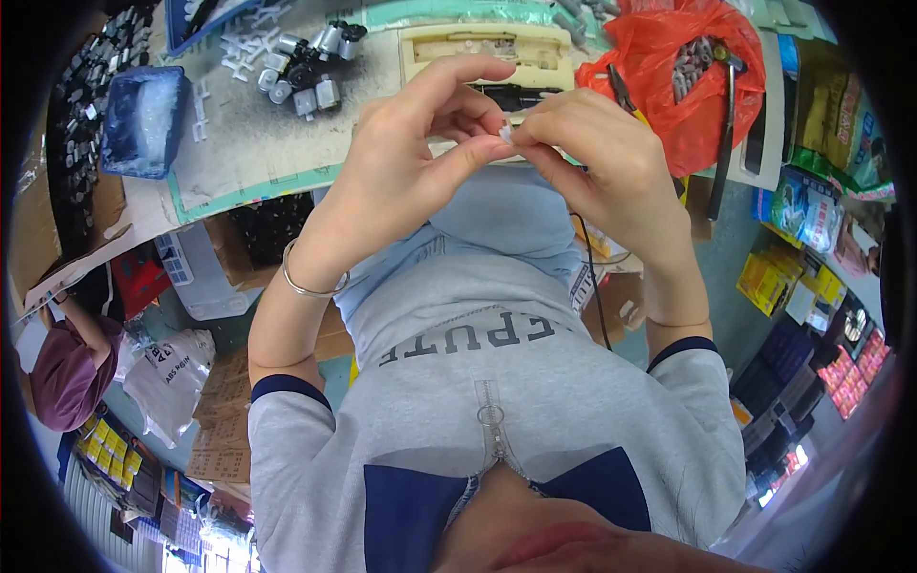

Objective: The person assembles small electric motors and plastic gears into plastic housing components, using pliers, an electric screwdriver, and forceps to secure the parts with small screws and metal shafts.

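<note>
My left hand and my right hand meet at the near edge of the workbench. Between their fingertips is a small white plastic piece; its exact shape is too small to tell. The right thumb and forefinger pinch it from one side. On the other side, the left thumb and a finger press against it, while the left forefinger is raised and curved. Just beyond the hands stands a cream-coloured fixture with a recessed middle, partly hidden by the fingers.
Several small silver motors lie beside white cross-shaped plastic parts. To the left are a blue tray and many dark-and-silver parts. An open red plastic bag holds grey pieces, with a hammer across it. A person is at far left.
</note>
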